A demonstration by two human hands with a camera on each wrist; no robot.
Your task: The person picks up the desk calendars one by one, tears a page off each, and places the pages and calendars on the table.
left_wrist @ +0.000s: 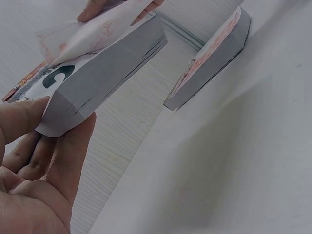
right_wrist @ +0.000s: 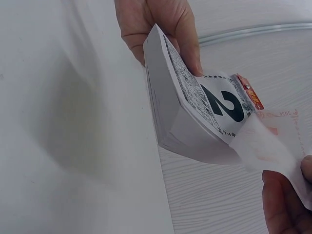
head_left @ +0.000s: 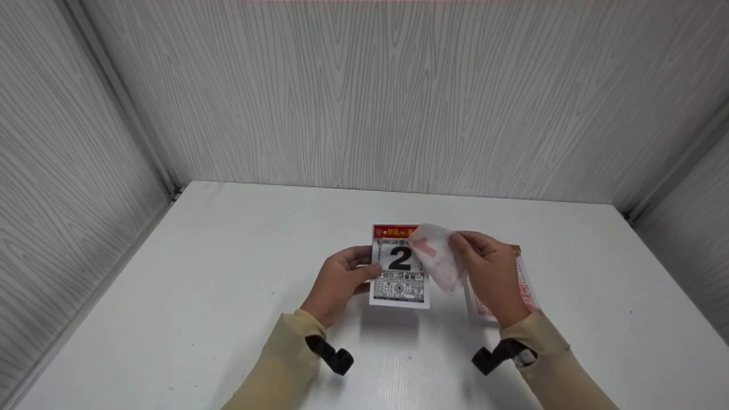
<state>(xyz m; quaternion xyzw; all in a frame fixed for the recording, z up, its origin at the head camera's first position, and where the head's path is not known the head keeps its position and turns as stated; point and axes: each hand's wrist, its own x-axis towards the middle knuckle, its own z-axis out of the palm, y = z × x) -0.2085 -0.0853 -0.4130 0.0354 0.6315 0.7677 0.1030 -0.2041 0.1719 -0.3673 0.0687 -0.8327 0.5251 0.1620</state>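
Observation:
My left hand grips a thick tear-off calendar by its left edge, thumb on the front and fingers behind. The calendar is held up over the table, with a red header strip and a large black 2 on its page. My right hand pinches a thin, translucent calendar sheet with red print showing through. That sheet is folded back across the calendar's upper right, its far end still up by the header. In the right wrist view the sheet bends between the pad and the right fingers.
A second calendar pad with red print lies on the white table, partly behind my right hand. Wood-grain panels close off the back and both sides.

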